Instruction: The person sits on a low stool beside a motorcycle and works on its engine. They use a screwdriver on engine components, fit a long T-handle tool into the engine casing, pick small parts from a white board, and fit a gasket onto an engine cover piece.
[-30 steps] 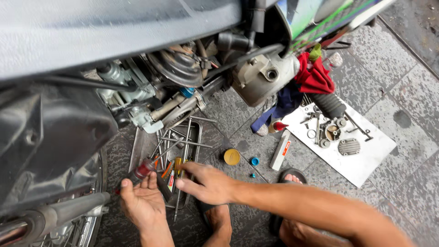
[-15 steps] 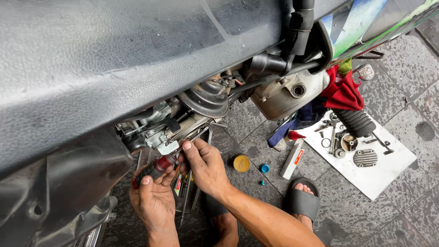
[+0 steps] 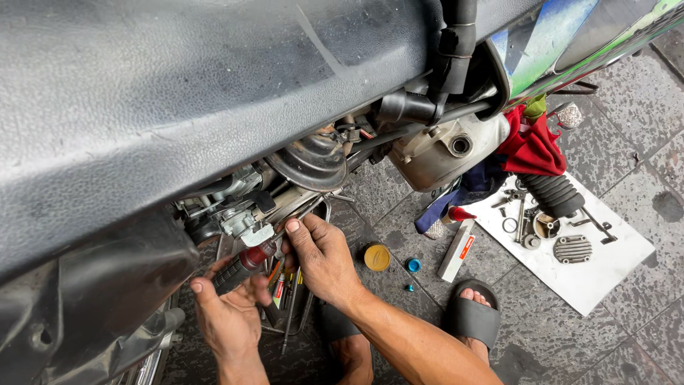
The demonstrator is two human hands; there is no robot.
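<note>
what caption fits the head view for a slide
Left hand holds a red-and-black screwdriver under a motorcycle seat; right hand steadies it.

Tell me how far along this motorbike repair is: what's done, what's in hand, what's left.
Done, apparently: a finned cover and small parts already lie off the bike on the white sheet. In hand: the left hand holds a red-and-black-handled screwdriver up at the engine's underside, while the right hand steadies at the fitting. Left: those loose parts are not yet refitted; the tool tray sits out.

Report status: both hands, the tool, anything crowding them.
Left hand grips red-handled screwdriver. Right hand steadies its tip at the engine fitting. Seat overhangs; tool tray underneath.
</note>
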